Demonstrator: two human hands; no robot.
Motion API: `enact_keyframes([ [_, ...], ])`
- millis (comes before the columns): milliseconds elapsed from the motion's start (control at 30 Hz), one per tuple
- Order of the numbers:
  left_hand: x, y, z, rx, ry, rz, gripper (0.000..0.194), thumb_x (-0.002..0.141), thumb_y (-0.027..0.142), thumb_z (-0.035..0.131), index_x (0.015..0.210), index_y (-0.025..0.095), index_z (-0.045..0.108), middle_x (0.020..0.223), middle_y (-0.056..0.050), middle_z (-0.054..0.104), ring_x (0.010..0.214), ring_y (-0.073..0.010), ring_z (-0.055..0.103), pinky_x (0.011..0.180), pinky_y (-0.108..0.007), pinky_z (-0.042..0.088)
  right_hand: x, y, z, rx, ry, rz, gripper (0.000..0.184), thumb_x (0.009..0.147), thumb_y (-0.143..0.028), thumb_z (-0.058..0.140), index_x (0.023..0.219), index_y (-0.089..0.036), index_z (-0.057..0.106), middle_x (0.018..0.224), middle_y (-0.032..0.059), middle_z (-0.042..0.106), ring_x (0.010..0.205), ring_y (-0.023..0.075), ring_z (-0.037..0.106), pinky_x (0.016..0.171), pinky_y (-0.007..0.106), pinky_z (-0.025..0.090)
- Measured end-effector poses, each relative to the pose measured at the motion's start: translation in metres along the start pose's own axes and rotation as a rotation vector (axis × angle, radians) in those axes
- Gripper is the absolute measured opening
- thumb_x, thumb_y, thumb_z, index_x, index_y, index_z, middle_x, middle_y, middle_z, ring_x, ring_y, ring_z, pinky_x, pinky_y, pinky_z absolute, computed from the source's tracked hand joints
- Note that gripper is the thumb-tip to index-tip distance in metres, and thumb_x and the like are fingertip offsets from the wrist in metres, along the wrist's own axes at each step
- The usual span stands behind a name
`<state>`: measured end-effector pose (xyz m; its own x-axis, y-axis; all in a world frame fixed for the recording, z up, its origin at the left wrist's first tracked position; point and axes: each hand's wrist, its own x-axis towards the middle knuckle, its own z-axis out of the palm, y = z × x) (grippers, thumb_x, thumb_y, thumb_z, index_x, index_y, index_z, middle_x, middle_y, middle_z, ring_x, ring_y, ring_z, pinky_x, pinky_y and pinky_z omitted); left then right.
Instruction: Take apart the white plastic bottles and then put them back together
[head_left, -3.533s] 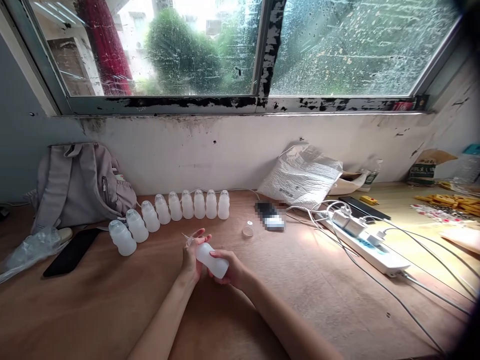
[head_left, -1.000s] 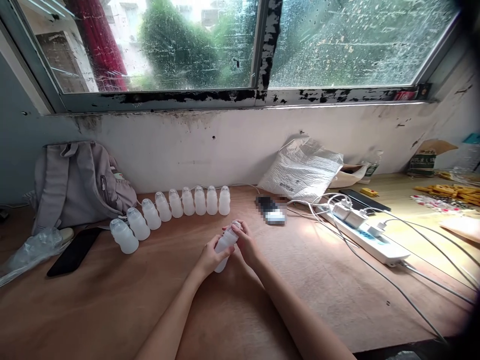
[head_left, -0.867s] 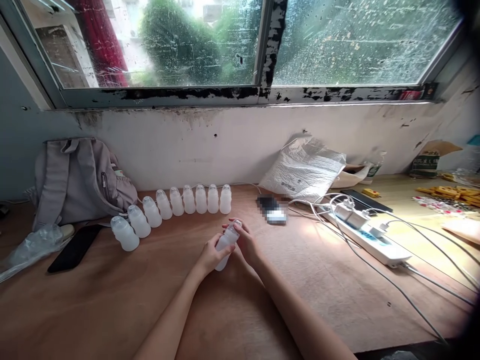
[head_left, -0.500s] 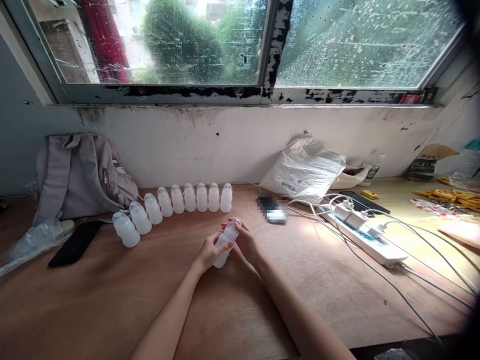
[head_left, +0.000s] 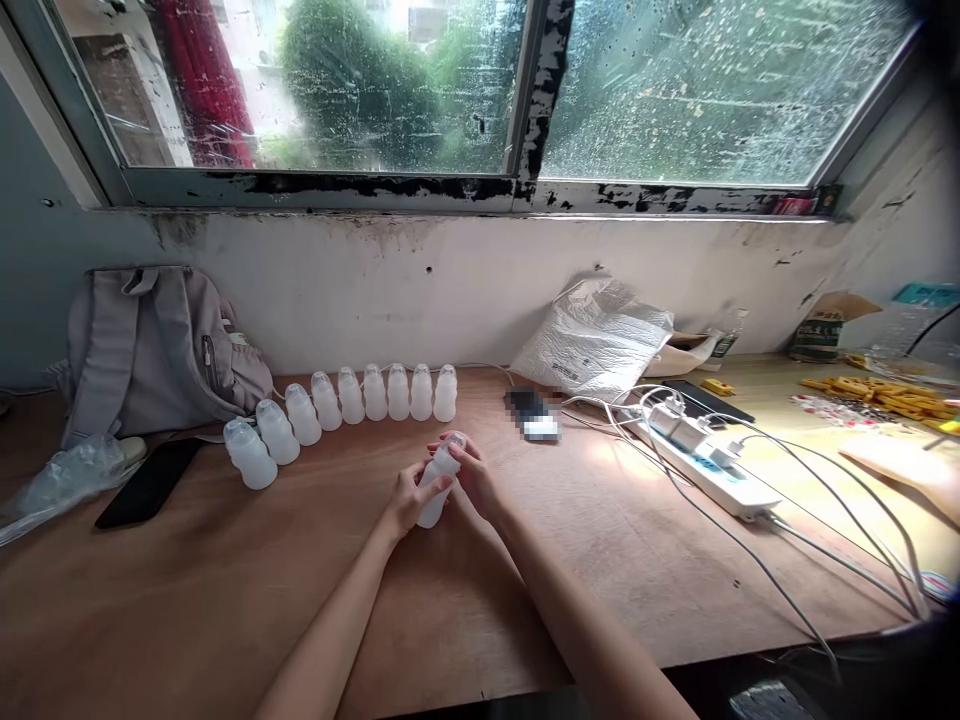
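The wooden table [head_left: 300, 580] is lined at far left-centre with capped frosted bottles [head_left: 375, 392]. Nearer, one tilted bottle [head_left: 433, 497] is gripped low by the left hand's [head_left: 409, 496] curled fingers; its top is pinched by the right hand [head_left: 471, 472].

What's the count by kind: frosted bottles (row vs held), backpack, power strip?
Frosted bottles in the row: 9
Frosted bottle held between left hand and right hand: 1
Backpack: 1
Power strip: 1
Total: 12

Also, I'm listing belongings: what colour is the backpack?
The backpack is grey with a faint mauve tint, seen best in the head view.
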<state>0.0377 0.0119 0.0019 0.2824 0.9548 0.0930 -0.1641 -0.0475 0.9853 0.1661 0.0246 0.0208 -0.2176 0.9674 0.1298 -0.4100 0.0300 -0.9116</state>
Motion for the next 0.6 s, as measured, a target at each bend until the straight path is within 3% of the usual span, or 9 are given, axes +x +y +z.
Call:
enact_keyframes([
  [267,-0.002,-0.0021,0.0001,0.132,-0.017,0.141,0.036,0.072,0.044,0.052,0.088,0.012,0.055,0.066,-0.002,0.058,0.052,-0.0121,0.053,0.048,-0.023,0.044,0.0035,0.0042,0.0024,-0.168,0.028,-0.027,0.029,0.071,-0.041,0.055,0.094,-0.023,0.053,0.094,0.0027,0.062,0.075,0.0165,0.056,0.063,0.028,0.04],
  [400,-0.0032,-0.0051,-0.001,0.361,0.048,0.2,0.038,0.076,0.048,0.045,0.084,0.013,0.057,0.066,-0.003,0.058,0.053,-0.0127,0.054,0.049,-0.023,0.042,0.0025,0.0038,0.0017,-0.23,0.065,-0.011,0.031,0.071,-0.044,0.054,0.094,-0.025,0.053,0.096,0.002,0.062,0.082,0.0172,0.056,0.067,0.028,0.04],
  [600,-0.008,-0.0092,-0.0044,0.5,0.163,0.246,0.037,0.076,0.05,0.044,0.081,0.016,0.057,0.065,-0.002,0.059,0.058,-0.0137,0.053,0.054,-0.023,0.039,0.0018,0.0049,0.0096,-0.275,0.07,0.015,0.032,0.07,-0.046,0.053,0.094,-0.025,0.053,0.095,0.0019,0.062,0.088,0.0186,0.054,0.069,0.029,0.04],
])
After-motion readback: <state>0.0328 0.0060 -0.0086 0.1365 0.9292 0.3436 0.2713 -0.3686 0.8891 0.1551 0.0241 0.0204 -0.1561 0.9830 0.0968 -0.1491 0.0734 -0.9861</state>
